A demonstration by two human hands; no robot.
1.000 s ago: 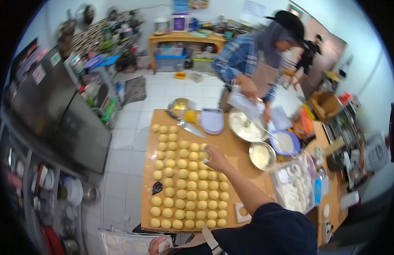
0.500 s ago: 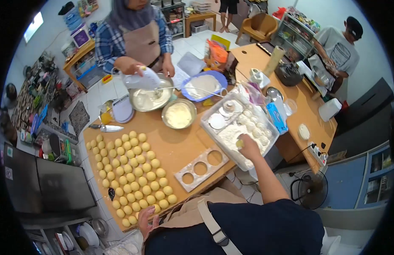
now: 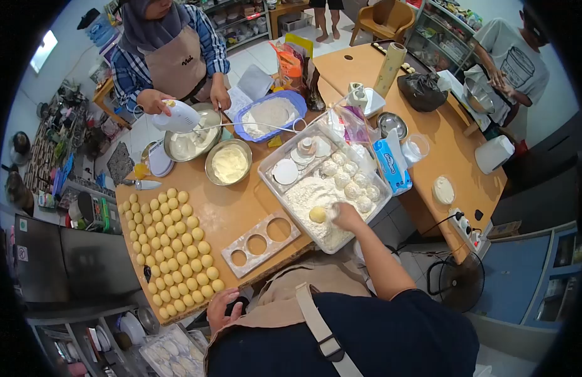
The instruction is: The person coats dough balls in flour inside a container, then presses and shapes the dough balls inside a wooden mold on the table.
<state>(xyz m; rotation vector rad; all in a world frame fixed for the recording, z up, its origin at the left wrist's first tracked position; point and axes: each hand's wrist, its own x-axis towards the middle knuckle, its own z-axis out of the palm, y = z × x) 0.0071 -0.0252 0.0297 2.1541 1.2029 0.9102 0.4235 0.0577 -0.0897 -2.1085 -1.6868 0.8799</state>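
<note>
My right hand (image 3: 347, 217) is over the loose flour (image 3: 307, 195) in a clear plastic tub (image 3: 269, 182). Just left of its fingertips, a yellow dough ball (image 3: 317, 214) lies in the flour. The fingertips are whitish and smeared, so their grip is unclear. Several floured balls (image 3: 352, 190) sit at the tub's right side, near white discs (image 3: 285, 171). My left hand (image 3: 223, 309) hangs by the table's front edge, holding nothing, its fingers apart. Beside it, rows of yellow dough balls (image 3: 172, 251) cover the table's left part.
A board with three round holes (image 3: 261, 244) lies before the tub. Across the table, a person holds a white hand mixer (image 3: 177, 117) in a bowl of white cream (image 3: 194, 141). A bowl of pale yellow filling (image 3: 230, 165) and a blue basin (image 3: 295, 100) stand nearby.
The yellow dough ball has left my right hand's fingers and now lies in the flour. My view has shifted, so the table appears further left. My left hand stays near the edge.
</note>
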